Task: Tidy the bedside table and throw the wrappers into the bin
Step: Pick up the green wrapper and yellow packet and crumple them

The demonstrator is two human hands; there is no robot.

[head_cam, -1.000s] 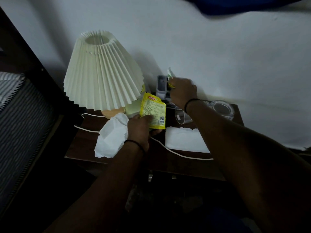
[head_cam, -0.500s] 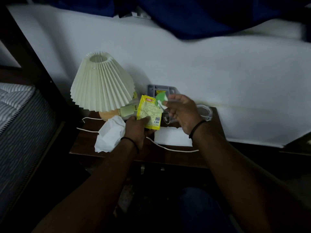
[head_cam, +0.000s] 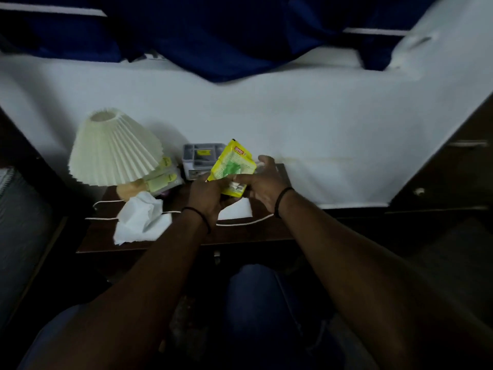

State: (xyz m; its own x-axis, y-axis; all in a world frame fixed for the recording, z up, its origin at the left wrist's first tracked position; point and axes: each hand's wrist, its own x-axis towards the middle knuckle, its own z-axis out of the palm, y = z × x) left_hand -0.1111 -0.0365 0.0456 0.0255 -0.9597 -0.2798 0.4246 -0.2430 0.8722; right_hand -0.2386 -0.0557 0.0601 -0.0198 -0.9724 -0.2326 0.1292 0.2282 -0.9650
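Note:
My left hand [head_cam: 206, 194] and my right hand [head_cam: 262, 182] meet above the dark wooden bedside table [head_cam: 240, 233]. Between them they hold a yellow wrapper [head_cam: 232, 158] with a small green wrapper [head_cam: 230, 169] pressed flat against its face. My left thumb and my right fingers pinch the yellow wrapper's lower edge. A crumpled white tissue [head_cam: 141, 217] lies on the table's left part, apart from both hands.
A pleated cream lamp [head_cam: 114, 149] stands at the table's back left, with pale yellow-labelled packs [head_cam: 162, 180] beside its base. A grey organiser box [head_cam: 200, 158] sits against the white wall. A white cord [head_cam: 245, 222] and a flat white tissue [head_cam: 234, 210] lie under my hands. A bed edge is at far left.
My right hand brought the green wrapper from the back of the table to the yellow wrapper in my left hand. Both hands now grip the stacked wrappers. The camera tilted upward.

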